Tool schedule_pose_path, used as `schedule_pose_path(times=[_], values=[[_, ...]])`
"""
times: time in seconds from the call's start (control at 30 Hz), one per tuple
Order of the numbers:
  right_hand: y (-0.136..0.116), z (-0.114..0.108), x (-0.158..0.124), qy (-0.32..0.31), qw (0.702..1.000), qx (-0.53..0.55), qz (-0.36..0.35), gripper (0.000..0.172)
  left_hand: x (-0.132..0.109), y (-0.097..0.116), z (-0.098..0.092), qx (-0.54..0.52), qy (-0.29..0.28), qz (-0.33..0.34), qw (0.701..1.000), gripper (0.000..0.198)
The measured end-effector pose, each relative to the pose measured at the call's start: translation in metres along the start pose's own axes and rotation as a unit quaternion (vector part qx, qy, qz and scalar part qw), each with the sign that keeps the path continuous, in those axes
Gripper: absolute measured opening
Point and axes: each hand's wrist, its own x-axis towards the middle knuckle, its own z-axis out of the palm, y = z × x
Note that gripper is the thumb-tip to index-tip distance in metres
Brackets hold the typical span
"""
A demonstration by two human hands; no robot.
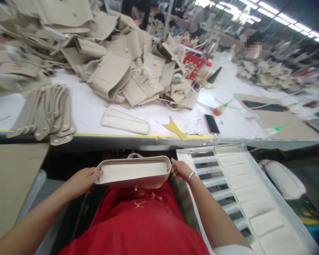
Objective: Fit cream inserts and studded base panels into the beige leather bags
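Observation:
In the head view, a pale beige handbag (134, 181) is held in front of a red apron, its open top facing up and its light lining showing. My left hand (86, 180) is closed on the bag's left end, thumb at the rim. At the opposite end is my right hand (179, 169), its fingers curled together right beside the bag's corner. Whether those fingertips touch the rim or pinch something small is unclear. A thin loop, perhaps a handle, shows behind the far rim.
Many beige bags (111, 74) are heaped on the white-covered table. Along its edge lie a stack of strap-like pieces (51, 109), a pale flat panel (124, 121), a yellow tool (174, 128) and a phone (211, 124). A white slotted rack (244, 191) stands to my right.

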Motion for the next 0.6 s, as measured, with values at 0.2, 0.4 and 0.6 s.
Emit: schedule_pose_path(times=[0.2, 0.4, 0.6], values=[[-0.056, -0.015, -0.041, 0.061, 0.937, -0.343, -0.035, 0.044, 0.013, -0.006, -0.001, 0.063, -0.008, 0.026, 0.998, 0.044], [-0.043, 0.025, -0.043, 0.125, 0.858, -0.497, -0.033, 0.03, 0.009, 0.004, -0.004, 0.246, 0.041, 0.069, 0.966, 0.046], [-0.031, 0.018, -0.039, 0.096, 0.895, -0.435, -0.03, 0.034, 0.003, 0.012, -0.009, 0.231, 0.022, 0.086, 0.969, 0.048]])
